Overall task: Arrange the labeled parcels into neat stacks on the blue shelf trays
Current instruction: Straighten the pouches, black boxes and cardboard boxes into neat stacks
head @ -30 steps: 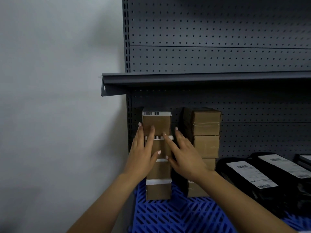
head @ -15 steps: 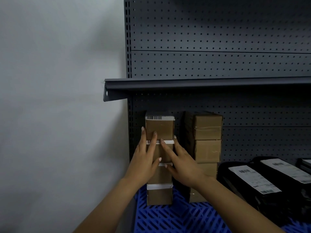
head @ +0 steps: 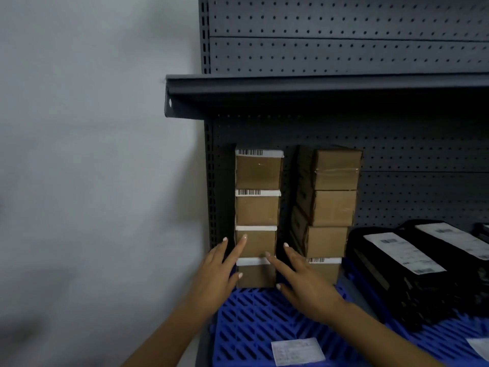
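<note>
Several brown cardboard parcels with white barcode labels form a left stack (head: 257,207) on the blue slatted tray (head: 254,321). A second stack of brown parcels (head: 330,205) stands just to its right. My left hand (head: 221,271) lies with straight fingers against the left side and front of the lower boxes of the left stack. My right hand (head: 301,282) reaches with spread straight fingers to that stack's lower right edge. Neither hand grips a parcel.
Black bagged parcels with white labels (head: 412,263) lie on the tray at the right. A loose white label (head: 297,350) lies on the tray near the front. A grey shelf (head: 317,88) overhangs the stacks, with pegboard (head: 344,35) behind and a white wall (head: 92,154) at left.
Both hands have slid down from the upper boxes of the left stack to its lower boxes. The two top boxes now stand uncovered.
</note>
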### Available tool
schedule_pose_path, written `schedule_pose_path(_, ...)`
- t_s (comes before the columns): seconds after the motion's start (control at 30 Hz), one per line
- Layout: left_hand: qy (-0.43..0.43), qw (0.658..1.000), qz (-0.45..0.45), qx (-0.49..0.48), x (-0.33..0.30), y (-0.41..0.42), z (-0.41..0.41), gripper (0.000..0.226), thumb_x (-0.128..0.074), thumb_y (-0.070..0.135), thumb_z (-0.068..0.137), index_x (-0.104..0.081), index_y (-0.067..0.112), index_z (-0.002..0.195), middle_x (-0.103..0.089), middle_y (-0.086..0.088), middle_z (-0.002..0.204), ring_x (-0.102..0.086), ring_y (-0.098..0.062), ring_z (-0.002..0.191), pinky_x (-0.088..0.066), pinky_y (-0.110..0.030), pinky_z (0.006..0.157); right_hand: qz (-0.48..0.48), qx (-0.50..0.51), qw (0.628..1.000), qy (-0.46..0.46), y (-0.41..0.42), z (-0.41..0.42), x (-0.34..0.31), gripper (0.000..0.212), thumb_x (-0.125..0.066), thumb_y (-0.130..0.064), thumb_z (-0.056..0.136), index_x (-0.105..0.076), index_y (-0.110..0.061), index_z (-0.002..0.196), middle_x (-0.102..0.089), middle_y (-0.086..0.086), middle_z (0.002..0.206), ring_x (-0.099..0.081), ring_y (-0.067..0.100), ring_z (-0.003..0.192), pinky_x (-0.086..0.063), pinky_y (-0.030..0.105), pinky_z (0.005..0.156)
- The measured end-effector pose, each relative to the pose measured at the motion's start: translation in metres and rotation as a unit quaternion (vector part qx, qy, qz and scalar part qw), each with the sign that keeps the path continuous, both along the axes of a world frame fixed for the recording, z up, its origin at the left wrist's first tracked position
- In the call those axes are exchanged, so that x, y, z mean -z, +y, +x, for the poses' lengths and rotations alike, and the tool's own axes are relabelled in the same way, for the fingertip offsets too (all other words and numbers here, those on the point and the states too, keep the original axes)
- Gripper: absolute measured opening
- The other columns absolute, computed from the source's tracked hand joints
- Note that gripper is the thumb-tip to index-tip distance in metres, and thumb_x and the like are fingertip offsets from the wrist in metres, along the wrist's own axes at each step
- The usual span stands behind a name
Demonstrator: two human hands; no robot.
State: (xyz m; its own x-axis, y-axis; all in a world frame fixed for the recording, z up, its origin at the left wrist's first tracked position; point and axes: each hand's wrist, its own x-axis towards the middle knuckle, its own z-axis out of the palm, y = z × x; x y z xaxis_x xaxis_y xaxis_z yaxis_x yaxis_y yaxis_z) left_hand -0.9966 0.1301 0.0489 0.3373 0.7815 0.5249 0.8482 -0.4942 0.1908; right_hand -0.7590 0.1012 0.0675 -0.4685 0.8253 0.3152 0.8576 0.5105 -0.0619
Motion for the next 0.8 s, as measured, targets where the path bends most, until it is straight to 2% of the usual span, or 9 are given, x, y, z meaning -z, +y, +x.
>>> schedule_pose_path(0.1, 0.029, 1.0, -0.01, 0.008, 0.017, 0.005, 0.0, 0.08, -0.045, 0.034, 0.098, 0.02, 0.052, 0.14, -0.025, -0.008, 0.155, -0.024, -0.023, 0.14, -0.029, -0.037, 0.112, -0.02, 0.013, 1.0, -0.018, 0.004, -0.002, 0.012, 0.061, -0.036, -0.038, 0.101, 0.004, -0.045, 0.147, 0.009, 0.004, 0.159, -0.001, 0.023, 0.146, -0.028, 0.035, 0.112)
schedule_pose_path(0.17, 0.035, 0.999, -0.021, 0.025, 0.026, 0.005, 0.001, 0.074, -0.042, 0.035, 0.099, 0.016, 0.053, 0.141, -0.027, -0.008, 0.154, -0.028, -0.024, 0.138, -0.031, -0.037, 0.111, -0.033, 0.013, 0.999, -0.031, 0.007, -0.004, 0.018, 0.059, -0.036, -0.039, 0.101, -0.002, -0.04, 0.149, 0.003, 0.004, 0.16, -0.003, 0.023, 0.146, -0.022, 0.035, 0.115)
schedule_pose_path(0.3, 0.002, 0.996, -0.041, 0.077, 0.043, 0.004, 0.003, 0.058, -0.03, 0.046, 0.097, 0.005, 0.06, 0.14, -0.01, -0.002, 0.159, -0.034, -0.026, 0.136, -0.039, -0.04, 0.106, -0.05, 0.016, 0.998, -0.041, 0.009, -0.006, 0.027, 0.06, -0.038, -0.04, 0.1, -0.004, -0.036, 0.15, 0.002, 0.003, 0.16, -0.003, 0.022, 0.146, -0.016, 0.035, 0.117)
schedule_pose_path(0.43, -0.019, 0.994, -0.046, 0.098, 0.05, 0.007, 0.003, 0.054, -0.025, 0.052, 0.093, -0.002, 0.059, 0.141, 0.005, 0.003, 0.159, -0.026, -0.022, 0.141, -0.035, -0.038, 0.11, -0.061, 0.02, 0.997, -0.03, 0.012, -0.007, 0.029, 0.061, -0.039, -0.04, 0.1, -0.004, -0.037, 0.15, 0.003, 0.003, 0.16, -0.002, 0.022, 0.146, -0.016, 0.034, 0.117)
schedule_pose_path(0.7, -0.008, 0.993, -0.077, 0.089, 0.044, 0.004, 0.004, 0.056, -0.032, 0.05, 0.093, -0.007, 0.053, 0.143, 0.01, 0.005, 0.158, -0.022, -0.022, 0.142, -0.031, -0.038, 0.112, -0.061, 0.028, 0.997, -0.024, 0.011, -0.01, 0.03, 0.062, -0.041, -0.04, 0.099, -0.006, -0.038, 0.15, 0.002, 0.006, 0.16, -0.004, 0.022, 0.146, -0.018, 0.034, 0.117)
schedule_pose_path(0.8, 0.0, 0.996, -0.071, 0.063, 0.038, -0.003, 0.003, 0.056, -0.02, 0.058, 0.088, -0.01, 0.053, 0.142, 0.013, 0.004, 0.155, -0.018, -0.025, 0.143, -0.03, -0.037, 0.113, -0.058, 0.029, 0.998, -0.023, 0.007, -0.01, 0.024, 0.061, -0.039, -0.041, 0.099, -0.005, -0.039, 0.15, 0.007, 0.005, 0.16, 0.001, 0.022, 0.147, -0.018, 0.035, 0.117)
